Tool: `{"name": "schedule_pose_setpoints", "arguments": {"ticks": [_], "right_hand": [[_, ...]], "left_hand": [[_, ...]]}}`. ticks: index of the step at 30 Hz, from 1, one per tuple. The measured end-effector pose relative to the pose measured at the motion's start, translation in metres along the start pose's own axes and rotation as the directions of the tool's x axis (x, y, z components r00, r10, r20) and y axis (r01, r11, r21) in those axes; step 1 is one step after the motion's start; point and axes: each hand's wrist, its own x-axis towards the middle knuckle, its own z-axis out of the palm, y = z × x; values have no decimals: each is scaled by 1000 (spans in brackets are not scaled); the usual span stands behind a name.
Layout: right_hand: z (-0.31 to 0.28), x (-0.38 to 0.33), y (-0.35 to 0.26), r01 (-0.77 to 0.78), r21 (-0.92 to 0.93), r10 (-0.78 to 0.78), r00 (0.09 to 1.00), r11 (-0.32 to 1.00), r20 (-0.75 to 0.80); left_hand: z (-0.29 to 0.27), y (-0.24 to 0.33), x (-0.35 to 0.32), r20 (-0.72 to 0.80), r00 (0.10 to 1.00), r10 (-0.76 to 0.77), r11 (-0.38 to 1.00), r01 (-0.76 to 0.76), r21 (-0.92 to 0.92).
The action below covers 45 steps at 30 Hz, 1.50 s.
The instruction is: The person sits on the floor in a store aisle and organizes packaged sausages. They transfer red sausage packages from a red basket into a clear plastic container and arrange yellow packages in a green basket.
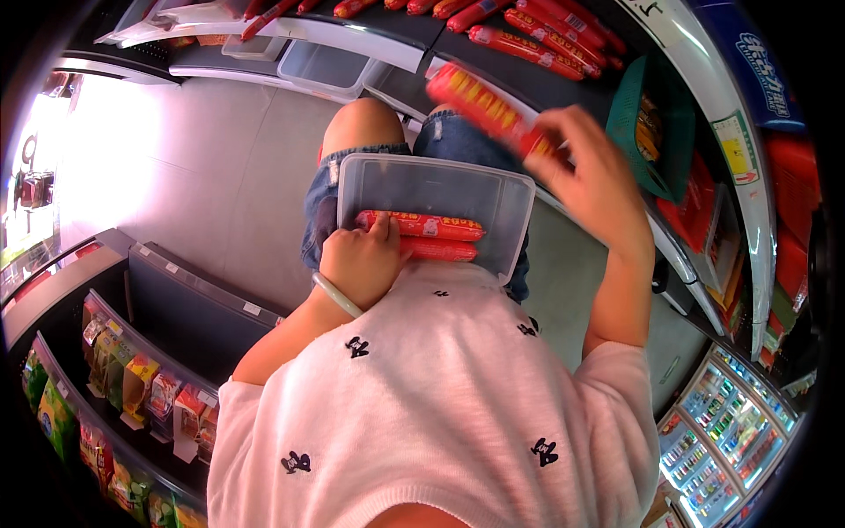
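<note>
Left hand: left hand (pixel 359 261), centre of frame, rests inside the clear plastic bin (pixel 493 189), fingers pressed on the packed sausages (pixel 422 225); pinning them rather than closed around one. A pale bangle (pixel 334 295) sits at the wrist.
Right hand: right hand (pixel 591 180), upper right of centre, fingers clenched round the lower end of one red sausage stick (pixel 480 104); the stick is blurred and angles up toward the upper left.
Bin: held against the lap, just above the pink shirt (pixel 440 396); two red sticks lie lengthwise at its near edge, the far part bare.
Shelf: more loose sausages (pixel 537 40) lie in a row at the upper right of the frame, well apart from the bin.
Surroundings: snack packets (pixel 132 387) on racks at lower left; lit drinks cooler (pixel 722 431) at lower right.
Technique (judgement): keep the bin level under the left hand, lay the held stick parallel beside the two, and do not let it roll.
</note>
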Motion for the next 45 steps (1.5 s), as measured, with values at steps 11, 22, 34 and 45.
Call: {"name": "schedule_pose_setpoints", "arguments": {"ticks": [11, 22, 34, 45], "right_hand": [[126, -11, -24, 108, -306, -55, 983, 946, 176], [69, 13, -16, 63, -75, -57, 995, 995, 83], [50, 102, 140, -95, -691, -10, 989, 717, -147], [83, -24, -45, 187, -370, -180, 982, 910, 55]], "left_hand": [[-6, 1, 5, 132, 991, -5, 999, 9, -34], [-1, 5, 13, 137, 989, -58, 997, 51, 54], [0, 6, 12, 90, 994, -61, 997, 57, 44], [-2, 8, 11, 155, 984, -84, 996, 87, -14]]}}
